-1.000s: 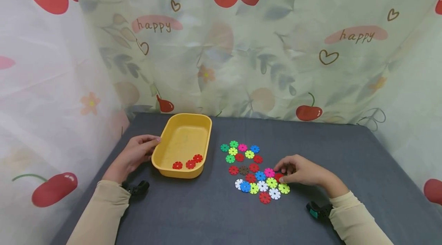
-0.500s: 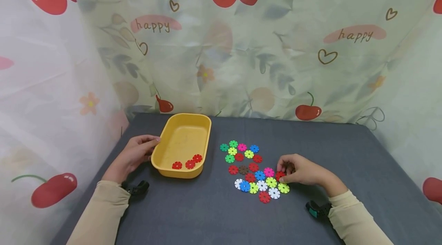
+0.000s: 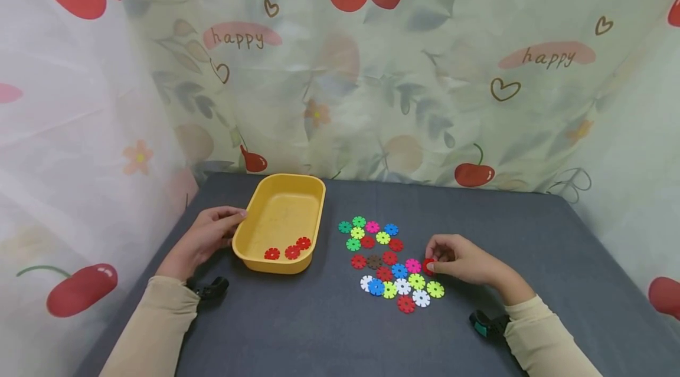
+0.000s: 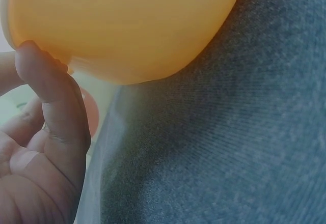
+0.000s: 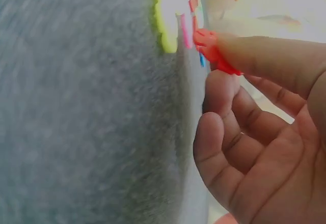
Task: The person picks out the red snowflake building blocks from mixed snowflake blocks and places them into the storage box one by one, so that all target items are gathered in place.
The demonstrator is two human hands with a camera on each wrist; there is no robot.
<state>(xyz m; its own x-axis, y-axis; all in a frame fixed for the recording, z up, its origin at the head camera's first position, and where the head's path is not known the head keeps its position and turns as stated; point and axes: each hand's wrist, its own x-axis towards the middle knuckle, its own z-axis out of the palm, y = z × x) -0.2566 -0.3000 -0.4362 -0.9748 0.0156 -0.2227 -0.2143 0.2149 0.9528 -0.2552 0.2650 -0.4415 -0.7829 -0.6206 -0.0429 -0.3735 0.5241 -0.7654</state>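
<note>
My left hand (image 3: 204,238) grips the left rim of a yellow plastic tray (image 3: 276,267), with the thumb against the wall in the left wrist view. Three red notched discs (image 3: 292,252) lie inside the tray at its near end. Over on the right, my right hand (image 3: 463,260) pinches another red notched disc (image 5: 206,43) between thumb and index finger. It is at the right edge of a spread of discs, beside a pink disc (image 3: 412,265) and a yellow-green disc (image 3: 435,289).
Flat notched discs in green, blue, white, red and a brown one (image 3: 374,262) lie loosely right of the tray, some overlapping. A dark grey cloth (image 3: 297,330) covers the table. Printed curtains (image 3: 372,100) stand behind and at both sides.
The right hand has taken hold of the red disc and raised it slightly, away from the yellow-green disc beside it. The left hand and tray stay in place.
</note>
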